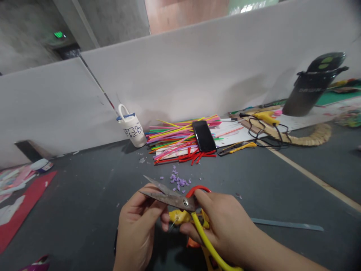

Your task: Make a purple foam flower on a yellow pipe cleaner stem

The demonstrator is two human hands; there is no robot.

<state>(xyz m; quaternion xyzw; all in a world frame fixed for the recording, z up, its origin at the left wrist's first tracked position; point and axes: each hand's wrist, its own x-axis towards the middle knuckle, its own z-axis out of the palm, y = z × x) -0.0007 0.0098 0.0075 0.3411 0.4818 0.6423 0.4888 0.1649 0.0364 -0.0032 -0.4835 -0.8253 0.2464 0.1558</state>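
My right hand (225, 226) is closed around a pair of scissors (172, 199) with one red and one yellow handle. Their blades are slightly apart and point left across my left hand (141, 222). The left fingers are pinched together just beneath the blades, and whatever is in them is hidden. A glossy yellow lump (177, 217) shows between the two hands; its kind is unclear. Below it, an orange piece (193, 242) is partly covered by my right hand. Small purple scraps (179, 181) lie on the table beyond the blades.
Colourful pipe cleaners (172, 139) lie under a black phone (204, 136). Left of them stands a white cup (132, 131). To the right are a yellow cutter knife (238, 147), a yellow glue gun (266, 117) with its cord, and a dark bin (306, 90). Red card (25, 210) lies left.
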